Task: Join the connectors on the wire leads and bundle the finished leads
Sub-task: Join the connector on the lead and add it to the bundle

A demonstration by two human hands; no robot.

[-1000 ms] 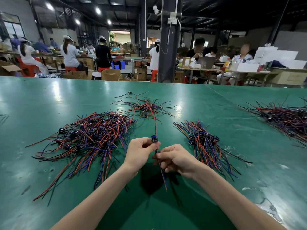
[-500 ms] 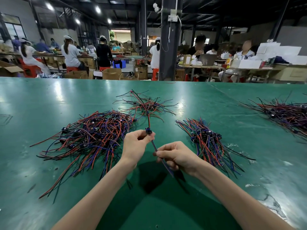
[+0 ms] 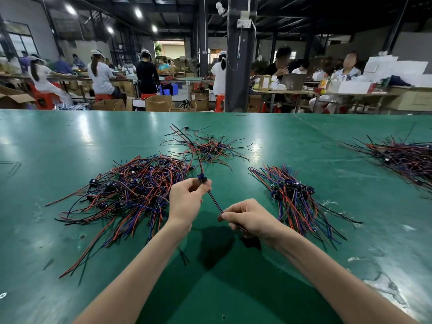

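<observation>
Nearest you, your right hand is curled, thumb and forefinger pinching the dark wire of a lead just above the green worktop. At its 11 o'clock, your left hand grips that lead's blue connector at the fingertips. The wire runs straight between the two hands. From the connector, a red-and-black wire climbs toward 12 o'clock.

At 9 o'clock of your hands lies the large tangle of leads. At 3 o'clock lies a tidier bunch of leads. Farther off at 12 o'clock sits a small loose pile. Well apart at 2 o'clock lies another heap.
</observation>
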